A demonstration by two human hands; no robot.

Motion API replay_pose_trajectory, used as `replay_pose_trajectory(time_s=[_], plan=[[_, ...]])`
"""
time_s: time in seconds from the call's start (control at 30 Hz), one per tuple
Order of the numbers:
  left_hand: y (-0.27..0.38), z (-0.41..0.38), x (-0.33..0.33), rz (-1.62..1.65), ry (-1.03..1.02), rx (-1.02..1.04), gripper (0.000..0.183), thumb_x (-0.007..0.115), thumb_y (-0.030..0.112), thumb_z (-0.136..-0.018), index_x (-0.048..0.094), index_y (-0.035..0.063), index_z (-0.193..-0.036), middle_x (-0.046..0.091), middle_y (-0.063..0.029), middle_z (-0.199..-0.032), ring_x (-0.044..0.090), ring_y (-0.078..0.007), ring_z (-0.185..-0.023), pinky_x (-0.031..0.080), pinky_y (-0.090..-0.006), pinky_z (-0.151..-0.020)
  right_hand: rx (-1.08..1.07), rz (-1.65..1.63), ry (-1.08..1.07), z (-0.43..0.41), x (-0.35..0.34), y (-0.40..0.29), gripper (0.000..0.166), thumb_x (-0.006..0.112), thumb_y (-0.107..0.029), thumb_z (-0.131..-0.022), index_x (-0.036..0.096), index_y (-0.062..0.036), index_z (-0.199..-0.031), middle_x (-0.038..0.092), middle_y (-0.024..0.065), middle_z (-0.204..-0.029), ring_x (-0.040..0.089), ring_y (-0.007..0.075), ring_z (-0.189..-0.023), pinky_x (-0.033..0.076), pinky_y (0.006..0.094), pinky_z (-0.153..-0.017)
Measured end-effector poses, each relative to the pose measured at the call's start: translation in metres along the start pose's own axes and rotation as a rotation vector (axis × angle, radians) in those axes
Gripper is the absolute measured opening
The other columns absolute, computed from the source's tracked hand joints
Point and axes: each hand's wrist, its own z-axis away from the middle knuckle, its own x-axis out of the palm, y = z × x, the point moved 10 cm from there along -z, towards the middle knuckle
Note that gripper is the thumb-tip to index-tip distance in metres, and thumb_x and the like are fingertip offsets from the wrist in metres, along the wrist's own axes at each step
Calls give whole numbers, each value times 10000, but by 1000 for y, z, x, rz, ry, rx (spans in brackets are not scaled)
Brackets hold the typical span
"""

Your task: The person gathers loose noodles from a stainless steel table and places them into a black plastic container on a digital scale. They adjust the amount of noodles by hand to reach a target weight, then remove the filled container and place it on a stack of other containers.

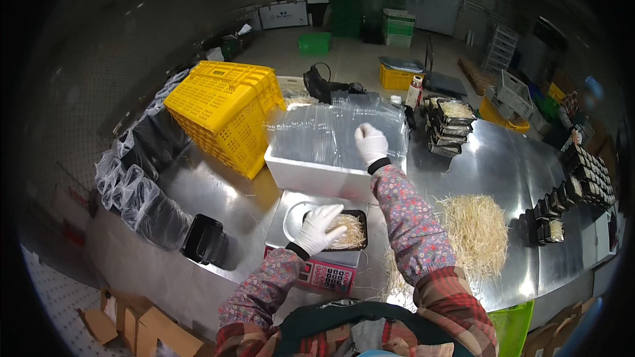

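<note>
My gloved left hand [317,230] rests with spread fingers over the left part of a black plastic tray [366,230] filled with pale bean sprouts [349,233]. That tray sits on a digital scale [327,275] with a red keypad front. My gloved right hand [371,143], fingers curled, is over clear plastic lids [317,134] stacked in a white foam box [322,176]; whether it grips one cannot be told. A loose heap of sprouts [474,238] lies on the steel table to the right.
Yellow crates [228,114] stand left of the foam box. Black trays [203,238] and bagged ones [154,213] line the left edge. Filled trays [449,126] are stacked behind right, beside a bottle [414,91]. More trays [590,173] stand far right, near another person [575,114].
</note>
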Motion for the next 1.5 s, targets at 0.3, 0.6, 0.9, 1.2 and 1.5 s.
replay_pose_trajectory(time_s=[0.3,0.6,0.9,1.2,1.5], plan=[[-11,-26,-119,1225,379,-521,999,269,770,-900,250,-59,-1456,539,-221,-1230,623,-252,-972,561,-287,-681,-924,-35,92,100,-159,-148,305,691,-104,-789,654,-133,-1090,569,29,-795,575,231,-725,477,356,-608],[-4,-10,-139,1006,337,-510,352,518,34,-954,453,-36,-1292,660,-131,-985,647,-123,-739,501,-198,-586,-990,-132,-87,151,-190,-163,498,716,-278,-834,585,-92,-1276,592,94,-1123,554,264,-1101,452,375,-952],[-35,43,-30,867,91,-633,330,562,26,-935,544,-45,-1257,657,-84,-978,638,-95,-794,493,-196,-674,154,-620,-506,197,-49,37,305,653,-118,-925,612,-83,-1225,630,-16,-756,495,47,-626,423,221,-573],[-136,76,0,128,204,-626,337,576,299,-938,684,29,-1108,684,-116,-1013,633,-221,-900,491,-347,-808,-25,-277,-394,211,26,61,194,614,-270,-936,645,-109,-1040,709,133,-872,690,283,-769,535,390,-695],[-177,112,54,1065,184,-1068,249,695,183,-845,688,28,-1039,662,7,-852,585,-74,-712,454,-239,-622,707,-910,-630,237,71,98,114,734,-190,-854,643,-129,-824,580,-76,-693,448,18,-546,344,199,-485]])
